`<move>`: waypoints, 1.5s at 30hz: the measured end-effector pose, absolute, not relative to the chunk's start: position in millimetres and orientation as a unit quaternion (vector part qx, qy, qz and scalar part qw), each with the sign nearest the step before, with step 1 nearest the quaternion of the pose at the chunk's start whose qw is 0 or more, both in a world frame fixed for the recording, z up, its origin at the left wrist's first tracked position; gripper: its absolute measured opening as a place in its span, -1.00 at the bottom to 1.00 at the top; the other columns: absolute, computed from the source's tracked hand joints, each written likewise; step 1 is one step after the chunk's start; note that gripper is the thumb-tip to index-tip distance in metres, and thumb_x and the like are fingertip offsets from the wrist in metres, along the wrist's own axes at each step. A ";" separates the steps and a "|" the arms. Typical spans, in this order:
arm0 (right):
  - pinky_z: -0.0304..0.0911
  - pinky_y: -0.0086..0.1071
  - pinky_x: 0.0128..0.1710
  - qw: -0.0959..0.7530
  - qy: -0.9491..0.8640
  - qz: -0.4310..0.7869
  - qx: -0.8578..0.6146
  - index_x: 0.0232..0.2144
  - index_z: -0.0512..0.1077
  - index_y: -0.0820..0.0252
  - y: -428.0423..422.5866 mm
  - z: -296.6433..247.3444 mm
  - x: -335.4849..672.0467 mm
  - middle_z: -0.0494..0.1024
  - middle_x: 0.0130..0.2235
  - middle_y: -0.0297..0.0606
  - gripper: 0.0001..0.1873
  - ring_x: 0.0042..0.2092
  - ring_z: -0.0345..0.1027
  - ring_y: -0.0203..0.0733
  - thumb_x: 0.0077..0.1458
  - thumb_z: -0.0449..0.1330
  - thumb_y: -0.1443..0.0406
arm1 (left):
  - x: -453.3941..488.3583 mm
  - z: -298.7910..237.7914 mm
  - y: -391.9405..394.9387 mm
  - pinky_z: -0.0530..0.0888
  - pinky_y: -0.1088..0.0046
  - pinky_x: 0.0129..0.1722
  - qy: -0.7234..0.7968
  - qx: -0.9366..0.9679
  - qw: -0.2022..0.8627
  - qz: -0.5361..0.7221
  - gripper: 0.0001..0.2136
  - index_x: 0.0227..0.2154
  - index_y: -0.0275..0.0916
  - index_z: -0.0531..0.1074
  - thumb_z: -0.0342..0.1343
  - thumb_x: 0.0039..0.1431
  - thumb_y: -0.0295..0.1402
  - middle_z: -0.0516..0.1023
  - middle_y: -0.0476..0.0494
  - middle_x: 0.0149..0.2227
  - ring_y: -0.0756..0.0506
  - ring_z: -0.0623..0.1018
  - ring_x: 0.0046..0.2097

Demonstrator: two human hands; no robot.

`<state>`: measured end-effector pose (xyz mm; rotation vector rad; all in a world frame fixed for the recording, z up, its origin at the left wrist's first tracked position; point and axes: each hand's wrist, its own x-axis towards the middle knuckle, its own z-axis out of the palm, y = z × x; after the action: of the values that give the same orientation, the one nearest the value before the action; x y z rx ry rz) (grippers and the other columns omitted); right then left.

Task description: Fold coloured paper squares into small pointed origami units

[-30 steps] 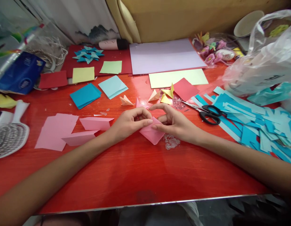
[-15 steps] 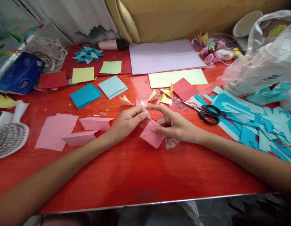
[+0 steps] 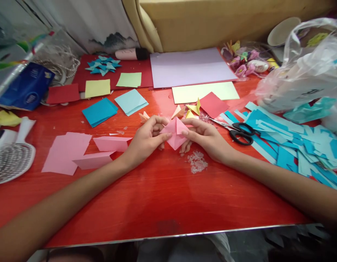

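Observation:
Between my two hands a folded pink origami paper [image 3: 175, 137] is held above the red table, its upper flap standing up along a middle crease. My left hand [image 3: 151, 135] pinches its left corner between thumb and fingers. On the opposite corner, my right hand [image 3: 202, 136] grips with thumb and index finger, the other fingers curled below. Just behind the hands lie small folded pieces, a peach one [image 3: 178, 111] and a yellow one [image 3: 195, 107]. Left of my left hand are two creased pink sheets [image 3: 111, 143] and a stack of flat pink paper [image 3: 67, 151].
Black-handled scissors [image 3: 240, 133] lie at right beside a heap of blue paper strips [image 3: 296, 142]. Clear plastic scraps [image 3: 197, 162] are near my right wrist. Blue squares [image 3: 99, 112], a hairbrush [image 3: 14, 156] and a plastic bag [image 3: 307, 72] also occupy the red table [image 3: 163, 203].
The pink paper has been raised and turned, with its folded flap now showing upright. My left hand has come onto its left corner; my right hand has shifted slightly right.

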<state>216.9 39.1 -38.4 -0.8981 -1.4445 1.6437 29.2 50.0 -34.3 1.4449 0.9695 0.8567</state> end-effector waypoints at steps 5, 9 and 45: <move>0.38 -0.51 -0.45 0.391 -0.554 0.655 -0.335 -0.11 0.35 0.20 39.9 -39.4 218.1 0.53 -0.46 -0.36 -0.70 -0.46 0.48 -0.34 0.15 0.10 0.18 | 28.1 -33.3 51.2 0.35 0.60 -0.57 0.414 0.607 0.570 0.367 -0.85 -0.38 -0.27 0.28 0.14 0.07 -0.34 0.40 0.06 -0.49 0.12 0.39 -0.59; 0.39 -0.50 -0.44 0.372 -0.571 0.646 -0.344 -0.14 0.36 0.24 40.3 -40.0 218.3 0.54 -0.43 -0.33 -0.75 -0.44 0.48 -0.33 0.10 0.16 0.29 | 27.7 -33.6 50.7 0.35 0.60 -0.56 0.405 0.616 0.576 0.353 -0.89 -0.39 -0.27 0.30 0.12 0.09 -0.37 0.39 0.07 -0.54 0.11 0.39 -0.59; 0.37 -0.44 -0.45 0.387 -0.571 0.620 -0.373 -0.16 0.34 0.19 37.6 -38.9 217.2 0.52 -0.52 -0.36 -0.80 -0.48 0.47 -0.31 0.15 0.08 0.28 | 28.8 -30.7 47.9 0.40 0.57 -0.51 0.402 0.632 0.564 0.348 -0.90 -0.34 -0.26 0.32 0.10 0.09 -0.37 0.42 0.06 -0.54 0.08 0.45 -0.54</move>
<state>217.2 37.6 -38.9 -0.9491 -1.4536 1.5792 28.8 47.9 -30.7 1.4870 0.9473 0.8194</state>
